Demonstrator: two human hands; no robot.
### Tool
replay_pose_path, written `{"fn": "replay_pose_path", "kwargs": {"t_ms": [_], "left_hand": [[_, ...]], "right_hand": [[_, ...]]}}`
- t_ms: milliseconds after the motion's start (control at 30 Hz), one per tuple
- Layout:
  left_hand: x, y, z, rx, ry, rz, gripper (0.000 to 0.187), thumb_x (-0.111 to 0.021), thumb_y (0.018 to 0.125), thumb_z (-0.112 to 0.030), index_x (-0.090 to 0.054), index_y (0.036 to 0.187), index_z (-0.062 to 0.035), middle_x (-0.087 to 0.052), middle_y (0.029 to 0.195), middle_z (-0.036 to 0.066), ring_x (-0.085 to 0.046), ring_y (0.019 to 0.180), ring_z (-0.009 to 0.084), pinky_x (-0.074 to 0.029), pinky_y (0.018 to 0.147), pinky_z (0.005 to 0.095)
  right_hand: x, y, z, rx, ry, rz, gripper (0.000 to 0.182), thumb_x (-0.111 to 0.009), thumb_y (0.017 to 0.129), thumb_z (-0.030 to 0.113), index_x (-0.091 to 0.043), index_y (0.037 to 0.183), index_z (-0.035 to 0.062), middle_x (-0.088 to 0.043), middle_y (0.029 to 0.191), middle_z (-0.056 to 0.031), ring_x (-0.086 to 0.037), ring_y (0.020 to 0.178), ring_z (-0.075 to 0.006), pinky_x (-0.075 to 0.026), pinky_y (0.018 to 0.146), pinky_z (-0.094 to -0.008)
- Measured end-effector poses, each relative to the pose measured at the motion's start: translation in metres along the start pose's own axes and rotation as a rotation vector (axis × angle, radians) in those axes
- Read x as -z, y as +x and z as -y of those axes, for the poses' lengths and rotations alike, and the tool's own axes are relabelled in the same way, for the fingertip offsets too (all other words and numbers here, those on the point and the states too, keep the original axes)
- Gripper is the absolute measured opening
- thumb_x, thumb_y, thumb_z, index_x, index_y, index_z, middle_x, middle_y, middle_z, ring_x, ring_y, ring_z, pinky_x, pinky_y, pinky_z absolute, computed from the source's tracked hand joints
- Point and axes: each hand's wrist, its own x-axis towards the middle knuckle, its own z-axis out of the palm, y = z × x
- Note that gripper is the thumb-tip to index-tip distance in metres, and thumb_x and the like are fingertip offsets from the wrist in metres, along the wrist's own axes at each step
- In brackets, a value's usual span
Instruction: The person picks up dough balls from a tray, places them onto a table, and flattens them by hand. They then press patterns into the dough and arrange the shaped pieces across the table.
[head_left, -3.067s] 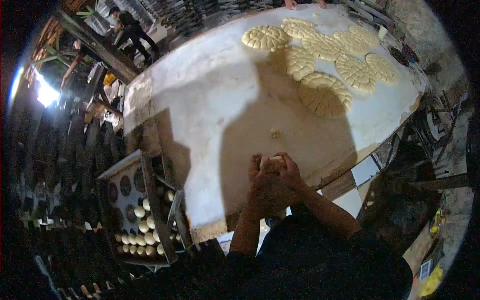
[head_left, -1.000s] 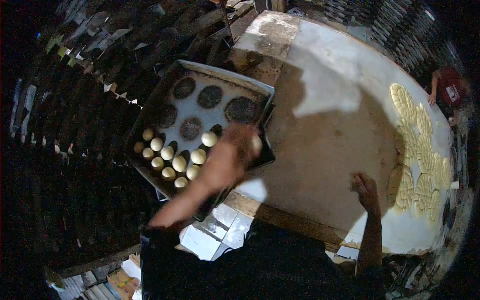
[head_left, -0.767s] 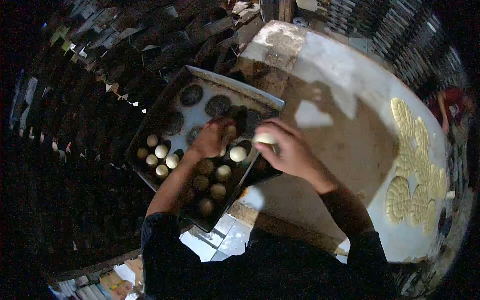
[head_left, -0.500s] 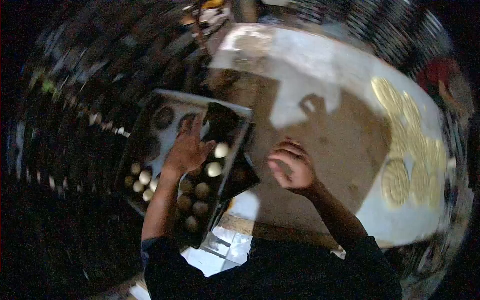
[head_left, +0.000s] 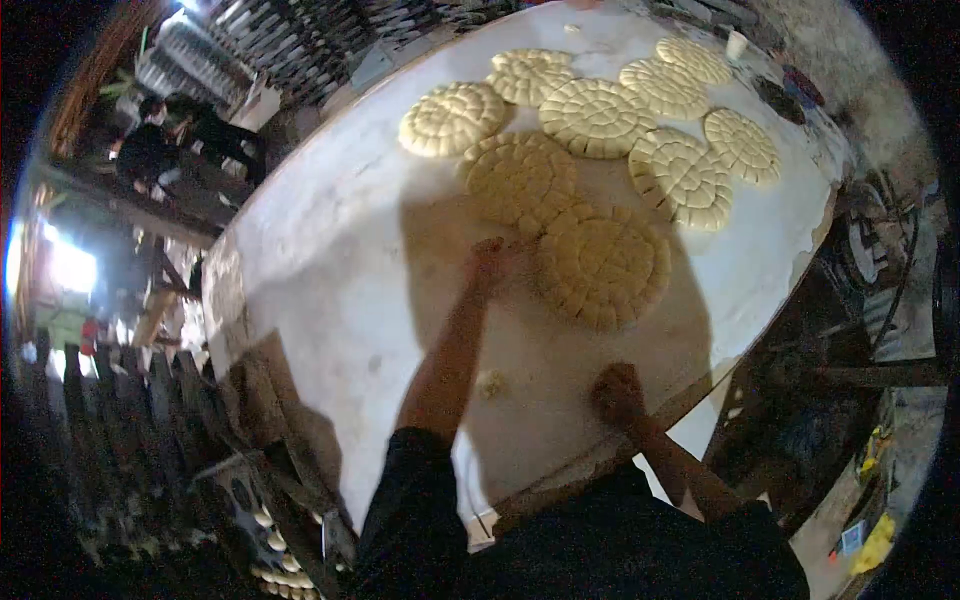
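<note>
My left hand (head_left: 496,262) is over the table at the left edge of a round, flat dough piece (head_left: 603,268) with a segmented, ring-like pattern. Its fingers are dim and smeared, so whether they touch or grip the dough cannot be told. Closed into a fist, my right hand (head_left: 617,393) is near the table's front edge, below that dough round; anything inside it is hidden. Another patterned dough round (head_left: 520,178) lies just beyond my left hand. A small dough scrap (head_left: 490,384) sits between my forearms.
Several more patterned dough rounds (head_left: 597,118) cover the far part of the pale table (head_left: 330,290). A white cup (head_left: 737,45) stands at the far right edge. Pale dough balls (head_left: 276,540) show low on the left. Two people (head_left: 150,150) are in the left background.
My view has swung right, from the tray of dough balls to the dough rounds. My left hand has left the tray and is now over the table; my right hand stays closed.
</note>
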Motion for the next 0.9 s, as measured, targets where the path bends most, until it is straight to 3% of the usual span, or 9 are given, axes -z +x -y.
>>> {"fn": "replay_pose_path", "kwargs": {"t_ms": [100,200,367,467,567,667,733,833,900], "left_hand": [[-0.076,0.078,-0.001,0.055,0.278,-0.472,0.061,-0.065,0.083,-0.048,-0.053,0.127,-0.0071,-0.055,0.12,0.018,-0.057,0.106,0.0305,-0.049,0.085,0.0415],[-0.105,0.104,-0.01,0.092,0.349,-0.677,0.057,-0.067,0.083,-0.043,-0.055,0.124,-0.0054,-0.057,0.115,0.017,-0.059,0.1,0.029,-0.049,0.079,0.0409],[-0.073,0.101,-0.01,0.129,-0.279,-0.379,0.05,-0.069,0.084,-0.036,-0.056,0.119,-0.0026,-0.06,0.106,0.016,-0.061,0.09,0.0267,-0.051,0.068,0.04],[-0.049,0.066,0.014,0.206,-0.656,-0.204,0.046,-0.07,0.084,-0.031,-0.057,0.116,-0.0009,-0.062,0.1,0.016,-0.063,0.085,0.0253,-0.052,0.062,0.0394],[-0.04,0.032,0.044,0.254,-0.567,-0.352,0.043,-0.07,0.084,-0.027,-0.056,0.116,-0.0017,-0.062,0.098,0.014,-0.063,0.082,0.0224,-0.051,0.059,0.0358],[-0.038,-0.036,0.065,0.242,-0.267,-0.521,0.047,-0.066,0.088,-0.028,-0.05,0.126,-0.0055,-0.062,0.104,0.011,-0.061,0.081,0.0192,-0.05,0.061,0.0317],[-0.038,-0.097,0.09,0.254,-0.079,-0.641,0.05,-0.063,0.09,-0.029,-0.046,0.132,-0.0081,-0.061,0.108,0.008,-0.06,0.08,0.0171,-0.049,0.061,0.029],[-0.04,-0.257,0.011,-0.146,-0.422,-0.381,0.035,-0.067,0.088,-0.017,-0.052,0.116,-0.0022,-0.059,0.101,0.009,-0.06,0.077,0.0187,-0.051,0.067,0.0272],[-0.042,-0.334,-0.012,-0.151,-0.4,-0.209,0.034,-0.065,0.089,-0.016,-0.051,0.117,-0.0027,-0.06,0.103,0.009,-0.061,0.078,0.0181,-0.052,0.069,0.028]], "right_hand": [[0.022,-0.009,-0.028,-0.158,0.124,-0.024,0.019,-0.069,0.07,0.009,-0.054,0.081,0.006,-0.052,0.082,-0.0149,-0.052,0.078,-0.0352,-0.04,0.075,-0.0487],[0.022,-0.001,-0.02,-0.201,0.134,-0.048,0.017,-0.067,0.071,0.009,-0.053,0.08,0.0064,-0.052,0.082,-0.0145,-0.051,0.078,-0.0341,-0.039,0.074,-0.0474],[0.017,-0.001,-0.018,-0.235,0.157,-0.153,0.016,-0.067,0.073,0.012,-0.054,0.081,0.0061,-0.053,0.083,-0.0153,-0.052,0.079,-0.0342,-0.038,0.077,-0.0476],[0.011,-0.007,-0.019,-0.266,0.217,-0.071,0.017,-0.068,0.074,0.014,-0.055,0.081,0.0053,-0.054,0.084,-0.0147,-0.053,0.082,-0.0354,-0.038,0.081,-0.0494],[0.024,0.002,-0.015,-0.263,0.155,-0.061,0.014,-0.067,0.076,0.013,-0.056,0.081,0.0054,-0.055,0.083,-0.0135,-0.054,0.084,-0.0353,-0.038,0.084,-0.05],[0.023,0.001,-0.011,-0.17,-0.005,-0.134,0.016,-0.067,0.077,0.014,-0.056,0.082,0.0046,-0.056,0.084,-0.0142,-0.055,0.084,-0.0344,-0.041,0.083,-0.0491],[0.026,0.005,-0.012,-0.291,0.108,-0.047,0.017,-0.066,0.082,0.018,-0.056,0.083,0.0042,-0.058,0.086,-0.0139,-0.057,0.083,-0.0316,-0.043,0.082,-0.0458],[0.015,0.003,0.017,-0.396,0.491,0.047,0.022,-0.063,0.089,0.024,-0.055,0.089,0.0038,-0.06,0.091,-0.0115,-0.06,0.082,-0.0264,-0.047,0.078,-0.0402],[0.009,-0.011,0.067,-0.423,0.972,0.069,0.024,-0.061,0.092,0.026,-0.054,0.095,0.0037,-0.061,0.094,-0.0096,-0.061,0.082,-0.023,-0.049,0.077,-0.0368]]}}
